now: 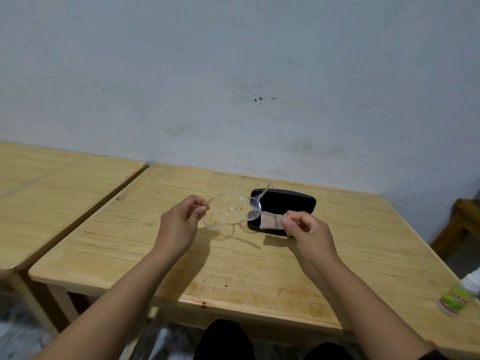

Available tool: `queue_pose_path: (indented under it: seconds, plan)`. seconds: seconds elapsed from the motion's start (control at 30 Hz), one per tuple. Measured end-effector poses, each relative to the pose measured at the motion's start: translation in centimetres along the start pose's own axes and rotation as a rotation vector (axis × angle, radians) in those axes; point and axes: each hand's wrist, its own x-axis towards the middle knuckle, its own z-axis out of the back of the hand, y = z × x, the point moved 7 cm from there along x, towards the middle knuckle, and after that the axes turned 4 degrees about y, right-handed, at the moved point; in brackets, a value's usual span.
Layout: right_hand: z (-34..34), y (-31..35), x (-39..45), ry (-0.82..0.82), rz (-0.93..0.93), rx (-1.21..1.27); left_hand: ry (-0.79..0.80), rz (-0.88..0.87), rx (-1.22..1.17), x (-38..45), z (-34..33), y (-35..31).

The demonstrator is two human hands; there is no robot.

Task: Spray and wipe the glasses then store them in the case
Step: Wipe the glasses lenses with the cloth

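Above the table's far middle, the left hand pinches the clear glasses by a temple while the right hand grips a beige cloth over the closed black case; wiping should fully cover each spotted lens, gently.

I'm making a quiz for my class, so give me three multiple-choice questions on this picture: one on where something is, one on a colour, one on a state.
1. Where is the spray bottle?
A. lying at the table's right edge
B. in the left hand
C. on the case

2. What colour is the case?
A. white
B. black
C. red

3. How do the lenses of the glasses look?
A. spotless
B. cracked
C. spotted with specks

Answers: 1 A, it lies apart from both hands; 2 B, its shell is dark; 3 C, orange and dark specks show on the clear lenses.
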Motion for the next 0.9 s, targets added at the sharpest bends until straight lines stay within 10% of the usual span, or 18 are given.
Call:
queue_pose_path:
  seconds: [0.9]
  plan:
    - [-1.3,2.6,-1.4,-0.126,0.104,0.005,0.141,0.019,-0.105,-2.9,-2.4,-3.5]
